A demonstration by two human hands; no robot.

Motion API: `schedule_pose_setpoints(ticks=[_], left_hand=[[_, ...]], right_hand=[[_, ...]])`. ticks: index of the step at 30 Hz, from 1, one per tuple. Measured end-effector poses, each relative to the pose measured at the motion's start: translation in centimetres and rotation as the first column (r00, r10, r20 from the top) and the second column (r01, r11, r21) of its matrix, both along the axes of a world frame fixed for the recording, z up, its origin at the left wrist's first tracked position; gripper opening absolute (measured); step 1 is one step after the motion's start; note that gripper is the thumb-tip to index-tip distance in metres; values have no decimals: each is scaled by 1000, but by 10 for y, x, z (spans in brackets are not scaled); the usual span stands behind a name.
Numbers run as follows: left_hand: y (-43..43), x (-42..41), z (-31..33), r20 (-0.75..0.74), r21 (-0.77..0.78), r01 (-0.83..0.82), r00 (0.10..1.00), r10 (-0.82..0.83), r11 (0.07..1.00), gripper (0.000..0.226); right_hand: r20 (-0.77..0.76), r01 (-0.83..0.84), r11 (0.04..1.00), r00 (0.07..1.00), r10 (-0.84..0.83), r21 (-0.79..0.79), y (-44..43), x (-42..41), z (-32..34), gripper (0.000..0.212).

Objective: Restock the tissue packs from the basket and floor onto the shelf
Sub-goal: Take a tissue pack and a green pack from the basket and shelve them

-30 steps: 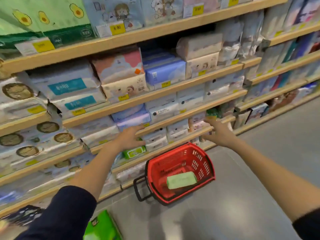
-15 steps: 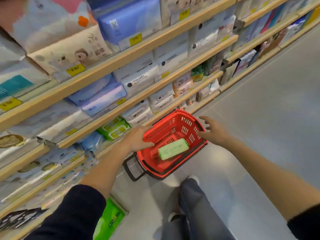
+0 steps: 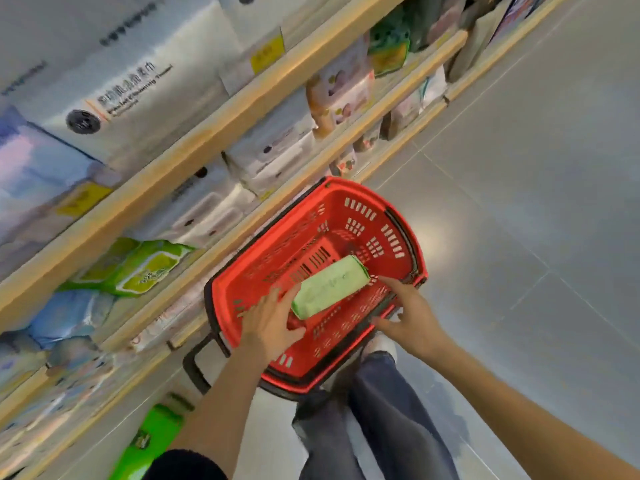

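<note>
A red plastic basket stands on the grey floor against the wooden shelf. One pale green tissue pack lies inside it. My left hand hovers inside the basket with fingers spread, its fingertips at the pack's near left end. My right hand is over the basket's right rim, fingers apart, just right of the pack. Neither hand grips the pack. A bright green pack lies on the floor at the lower left. Another green pack rests on a low shelf.
White, blue and patterned tissue packs fill the shelf tiers on the left. My legs in dark jeans and a white shoe are right behind the basket. The basket's black handle sticks out toward me. Grey tiled floor spreads to the right.
The view has dropped toward the floor. Both hands came down from the shelf front into the basket and now flank the pale green pack.
</note>
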State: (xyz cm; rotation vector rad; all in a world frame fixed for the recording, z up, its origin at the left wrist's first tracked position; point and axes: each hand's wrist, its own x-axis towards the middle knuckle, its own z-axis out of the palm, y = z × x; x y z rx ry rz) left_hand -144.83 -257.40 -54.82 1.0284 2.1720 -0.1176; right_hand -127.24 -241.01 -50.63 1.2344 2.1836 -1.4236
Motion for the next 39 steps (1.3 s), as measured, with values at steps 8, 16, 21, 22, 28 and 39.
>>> schedule_pose_setpoints(ticks=[8, 16, 21, 22, 28, 39], left_hand=[[-1, 0, -188, -54, -30, 109, 992, -110, 994, 93], [9, 12, -289, -172, -21, 181, 968, -181, 983, 131], [28, 22, -316, -213, -27, 62, 975, -66, 998, 143], [30, 23, -318, -220, -29, 40, 974, -45, 999, 146], [31, 21, -318, -242, 34, 33, 970, -24, 999, 143], [-10, 6, -197, -253, 225, 157, 962, -98, 962, 142]], right_hand=[[-38, -75, 995, 996, 78, 61, 10, -30, -157, 62], [50, -265, 962, 964, 262, 67, 26, -59, -247, 72], [79, -279, 958, 959, 273, 71, 36, -60, -262, 73], [84, -283, 957, 957, 277, 64, 36, -60, -263, 72], [90, -296, 955, 952, 292, 36, 41, -58, -257, 72], [-33, -204, 974, 978, 208, 103, 52, -66, -176, 68]])
